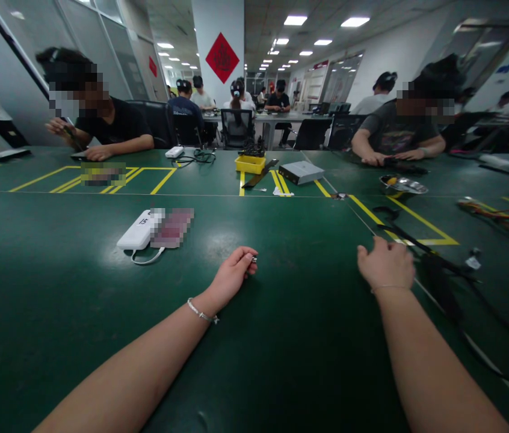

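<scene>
My left hand is closed above the green table, just left of its middle. A small shiny metal piece pokes out between the thumb and fingers; its kind is too small to make out. To the right, my right hand is palm down beside a black cable. Its thumb points forward, while the fingertips are partly hidden and blurred, so I cannot tell whether it grips anything. A thicker black cable part lies right of that hand.
A white power bank with a short cable lies left, against a blurred-out flat object. Farther back are a yellow bin, a grey metal box and a metal bowl. Coloured wires lie right. Two people sit opposite.
</scene>
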`<action>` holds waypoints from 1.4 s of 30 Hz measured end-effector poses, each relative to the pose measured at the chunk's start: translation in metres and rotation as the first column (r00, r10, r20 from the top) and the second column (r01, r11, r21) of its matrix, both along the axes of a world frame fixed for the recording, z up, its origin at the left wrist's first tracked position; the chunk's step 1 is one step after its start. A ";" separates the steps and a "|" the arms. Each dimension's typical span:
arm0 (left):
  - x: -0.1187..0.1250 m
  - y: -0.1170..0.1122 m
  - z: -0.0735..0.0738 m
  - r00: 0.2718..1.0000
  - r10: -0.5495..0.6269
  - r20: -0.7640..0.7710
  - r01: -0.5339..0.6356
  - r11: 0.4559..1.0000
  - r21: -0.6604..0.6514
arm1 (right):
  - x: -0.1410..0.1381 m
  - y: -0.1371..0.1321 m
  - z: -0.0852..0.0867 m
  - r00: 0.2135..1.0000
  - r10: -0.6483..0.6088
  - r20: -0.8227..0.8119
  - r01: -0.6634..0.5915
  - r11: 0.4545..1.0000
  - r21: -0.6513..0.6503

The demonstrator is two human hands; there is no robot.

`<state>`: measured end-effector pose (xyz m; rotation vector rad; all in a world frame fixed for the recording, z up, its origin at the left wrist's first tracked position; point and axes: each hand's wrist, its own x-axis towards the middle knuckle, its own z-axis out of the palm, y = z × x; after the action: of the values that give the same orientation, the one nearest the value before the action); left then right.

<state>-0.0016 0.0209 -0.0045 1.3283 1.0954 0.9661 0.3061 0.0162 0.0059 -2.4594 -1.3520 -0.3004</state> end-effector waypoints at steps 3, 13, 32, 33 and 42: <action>-0.001 0.001 0.001 0.999 0.003 0.036 -0.001 0.999 -0.046 | 0.030 0.000 -0.008 0.974 -0.167 -0.150 0.142 0.976 -0.163; -0.001 0.000 0.000 0.993 -0.090 0.082 0.092 0.995 -0.032 | 0.006 0.006 -0.005 0.961 0.099 -0.259 -0.125 0.989 -0.085; 0.001 -0.001 -0.002 0.959 -0.239 0.150 0.238 0.971 0.024 | -0.137 -0.013 -0.017 -0.273 0.433 -0.859 -0.404 0.759 0.511; 0.001 -0.001 -0.002 0.962 -0.238 0.134 0.238 0.971 0.015 | -0.137 -0.012 -0.018 -0.293 0.421 -0.859 -0.394 0.765 0.509; -0.001 0.001 -0.003 0.974 -0.221 -0.051 0.226 0.969 0.103 | -0.137 -0.012 -0.019 -0.345 0.402 -0.848 -0.346 0.785 0.513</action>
<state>-0.0023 0.0216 -0.0079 1.5290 0.9091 0.8443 0.1686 0.0046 -0.0131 -1.0008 -1.0426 1.5257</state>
